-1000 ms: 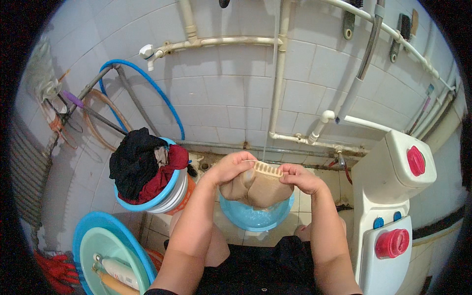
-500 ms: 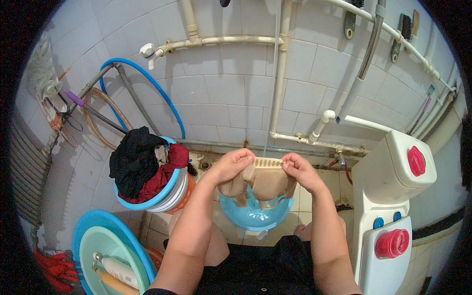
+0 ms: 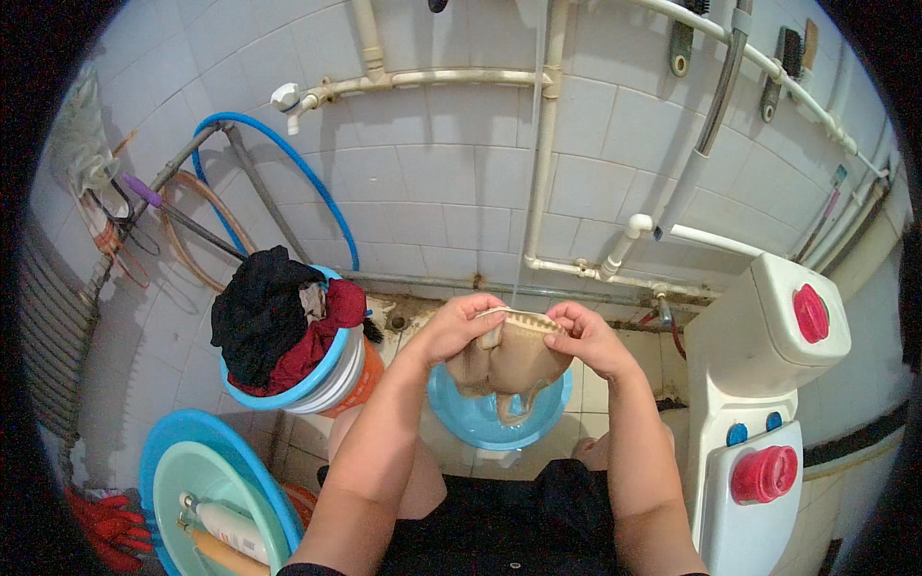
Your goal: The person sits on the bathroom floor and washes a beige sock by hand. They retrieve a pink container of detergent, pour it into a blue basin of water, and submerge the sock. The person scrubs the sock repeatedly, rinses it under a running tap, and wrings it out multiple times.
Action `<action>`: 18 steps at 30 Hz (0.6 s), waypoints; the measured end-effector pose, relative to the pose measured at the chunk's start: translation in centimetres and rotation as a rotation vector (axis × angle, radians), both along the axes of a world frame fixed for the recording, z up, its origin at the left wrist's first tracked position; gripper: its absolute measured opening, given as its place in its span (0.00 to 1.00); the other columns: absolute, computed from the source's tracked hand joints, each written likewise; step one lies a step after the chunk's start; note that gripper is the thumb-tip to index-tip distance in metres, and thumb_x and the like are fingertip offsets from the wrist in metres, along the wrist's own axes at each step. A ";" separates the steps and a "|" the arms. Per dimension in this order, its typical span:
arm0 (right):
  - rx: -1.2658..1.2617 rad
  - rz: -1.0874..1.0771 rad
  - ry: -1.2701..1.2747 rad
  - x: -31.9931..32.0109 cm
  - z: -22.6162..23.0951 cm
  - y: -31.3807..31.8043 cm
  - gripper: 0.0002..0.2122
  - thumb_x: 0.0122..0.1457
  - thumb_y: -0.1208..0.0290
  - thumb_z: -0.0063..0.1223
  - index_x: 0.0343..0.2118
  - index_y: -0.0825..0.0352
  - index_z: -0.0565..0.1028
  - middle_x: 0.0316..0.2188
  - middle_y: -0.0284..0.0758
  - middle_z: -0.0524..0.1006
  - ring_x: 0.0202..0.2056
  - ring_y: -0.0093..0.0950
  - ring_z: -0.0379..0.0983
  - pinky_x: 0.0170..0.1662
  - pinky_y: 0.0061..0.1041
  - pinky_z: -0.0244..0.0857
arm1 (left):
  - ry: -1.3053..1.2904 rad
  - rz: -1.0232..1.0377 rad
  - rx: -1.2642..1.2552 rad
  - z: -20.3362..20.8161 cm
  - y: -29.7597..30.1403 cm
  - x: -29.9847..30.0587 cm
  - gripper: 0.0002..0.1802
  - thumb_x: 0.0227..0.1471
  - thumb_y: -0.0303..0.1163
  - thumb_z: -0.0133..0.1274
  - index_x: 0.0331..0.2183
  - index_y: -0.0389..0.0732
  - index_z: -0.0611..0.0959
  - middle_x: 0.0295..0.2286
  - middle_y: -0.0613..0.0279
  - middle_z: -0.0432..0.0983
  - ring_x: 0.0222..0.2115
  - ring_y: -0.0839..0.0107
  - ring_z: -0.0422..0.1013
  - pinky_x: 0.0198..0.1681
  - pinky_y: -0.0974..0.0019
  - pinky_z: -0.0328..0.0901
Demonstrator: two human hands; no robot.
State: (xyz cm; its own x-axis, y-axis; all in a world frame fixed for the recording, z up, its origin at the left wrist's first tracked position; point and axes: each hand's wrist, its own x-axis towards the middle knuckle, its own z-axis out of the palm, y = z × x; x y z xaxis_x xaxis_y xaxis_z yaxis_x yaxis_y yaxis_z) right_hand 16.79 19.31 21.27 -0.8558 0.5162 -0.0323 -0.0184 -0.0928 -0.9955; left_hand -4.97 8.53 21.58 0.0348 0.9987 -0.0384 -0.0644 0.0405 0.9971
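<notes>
A wet-looking tan garment [image 3: 523, 357] with a pale, dark-spotted band hangs over a blue basin [image 3: 509, 437] on the floor. My left hand [image 3: 461, 329] pinches one end of the band. At the other end, my right hand [image 3: 586, 338] grips it between thumb and fingers. The band bows between my hands, and the cloth droops below in folds, its lowest strip hanging over or into the basin. Exactly what kind of garment it is I cannot tell.
At left stands a bucket [image 3: 363, 370] topped by a blue basin of black and dark red clothes [image 3: 261, 312]. Nearer are nested basins [image 3: 163, 451] holding a white bottle [image 3: 230, 526]. A toilet [image 3: 754, 365] flanks my right side; pipes [image 3: 423, 80] cross the tiled wall.
The garment's band, stretched nearly straight before, now bows and folds between my hands. My right hand has shifted slightly, and the cloth hangs in a different shape.
</notes>
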 end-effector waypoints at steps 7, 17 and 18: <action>-0.062 0.062 -0.042 -0.3 0.5 -0.7 0.16 0.47 0.79 0.59 0.40 0.67 0.69 0.32 0.27 0.74 0.35 0.16 0.69 0.39 0.17 0.64 | -0.100 -0.045 0.006 -0.4 0.0 0.5 0.13 0.55 0.39 0.46 0.33 0.39 0.76 0.28 0.72 0.71 0.30 0.84 0.64 0.34 0.76 0.62; 0.053 0.109 -0.074 -0.2 0.4 -0.4 0.15 0.47 0.76 0.60 0.38 0.67 0.71 0.31 0.26 0.73 0.32 0.16 0.67 0.38 0.17 0.63 | -0.030 0.094 0.062 -0.4 0.2 0.8 0.14 0.56 0.42 0.45 0.32 0.40 0.75 0.28 0.72 0.71 0.29 0.84 0.65 0.35 0.75 0.62; 0.078 0.158 -0.131 0.2 -0.1 0.2 0.13 0.47 0.75 0.60 0.37 0.66 0.71 0.29 0.25 0.73 0.31 0.15 0.67 0.36 0.17 0.62 | -0.086 0.105 0.065 -0.4 0.2 0.7 0.14 0.56 0.42 0.44 0.32 0.40 0.75 0.28 0.72 0.71 0.29 0.84 0.65 0.35 0.75 0.61</action>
State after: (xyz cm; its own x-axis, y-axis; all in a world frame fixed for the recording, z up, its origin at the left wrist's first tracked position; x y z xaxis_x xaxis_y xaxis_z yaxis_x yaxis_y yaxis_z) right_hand 16.95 19.54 21.14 -0.9173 0.3818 -0.1133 0.1198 -0.0069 -0.9928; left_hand -4.25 8.69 21.15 -0.0696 0.9973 0.0252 -0.1504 -0.0355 0.9880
